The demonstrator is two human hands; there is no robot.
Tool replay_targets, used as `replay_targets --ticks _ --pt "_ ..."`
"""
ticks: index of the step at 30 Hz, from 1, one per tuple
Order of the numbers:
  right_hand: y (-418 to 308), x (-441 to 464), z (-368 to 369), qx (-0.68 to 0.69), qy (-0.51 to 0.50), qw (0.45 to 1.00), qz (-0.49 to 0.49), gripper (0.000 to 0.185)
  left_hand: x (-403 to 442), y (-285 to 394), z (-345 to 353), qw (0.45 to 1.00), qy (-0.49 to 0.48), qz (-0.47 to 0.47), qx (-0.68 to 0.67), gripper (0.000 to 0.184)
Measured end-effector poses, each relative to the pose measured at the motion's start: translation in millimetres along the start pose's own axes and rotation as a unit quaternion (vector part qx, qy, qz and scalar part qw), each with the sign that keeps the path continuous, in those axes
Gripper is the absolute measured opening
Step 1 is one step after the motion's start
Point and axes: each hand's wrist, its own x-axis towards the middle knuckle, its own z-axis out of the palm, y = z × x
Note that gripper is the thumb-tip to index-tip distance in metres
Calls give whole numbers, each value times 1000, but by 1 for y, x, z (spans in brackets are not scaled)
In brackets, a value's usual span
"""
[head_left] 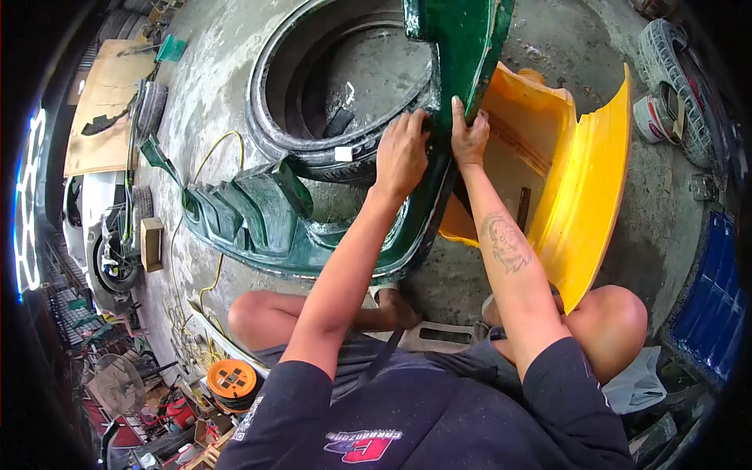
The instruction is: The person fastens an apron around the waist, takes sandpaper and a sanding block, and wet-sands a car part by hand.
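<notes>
A dark green car bumper [462,47], glossy in places and scuffed pale along its edges, curves across a concrete workshop floor in front of a seated person in a dark T-shirt, its ribbed, slatted section reaching out to the person's left. Behind and partly under it lies a black tyre [276,135] on its side, a dark block [339,123] and pale scraps visible within its ring and a small white piece [343,153] on its near sidewall. A curved yellow panel [587,180] stands just to the right.

The left hand [402,153] has its fingers curled over the bumper beside the tyre; the right hand [470,139], below a tattooed forearm, holds the far edge in a narrow grip, thumb laid along the green surface.

Over by the right wheel, a white bucket [647,119] has dark and tan items at its mouth, too unclear to name. Across the room, an open wooden box [151,244] and a smaller green container [171,48] sit near car parts, their contents impossible to make out from here.
</notes>
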Motion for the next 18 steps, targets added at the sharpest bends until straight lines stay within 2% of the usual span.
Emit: replay_targets --ticks 2,5,6,8,10,12,14,16,18 --pt "-2 -10 -2 -18 11 1000 16 45 -14 4 -3 1000 -7 -8 -3 31" --pt "-1 -1 1 -22 9 1000 -21 44 -34 16 -16 998 -40 -34 -20 28" --pt "6 -1 6 -22 39 998 -32 44 -37 17 -17 998 -45 -45 -22 28" --pt "-2 -2 5 -16 41 999 -3 43 -11 8 -8 999 -19 -20 -26 26" --pt "-9 -2 -3 -6 -13 1000 0 44 -2 4 -4 1000 5 -4 -26 25" --pt "-2 -7 -2 -11 -18 1000 -8 42 3 7 -3 998 4 -11 -54 24" --pt "1 -2 4 -23 37 998 -42 40 -24 16 -12 998 -34 -39 -39 26" --pt "3 0 4 -46 33 997 -59 39 -42 23 -22 996 -55 -64 -34 26" --pt "-11 -2 1 2 7 1000 -22 40 -27 16 -15 996 -44 -71 -35 26"
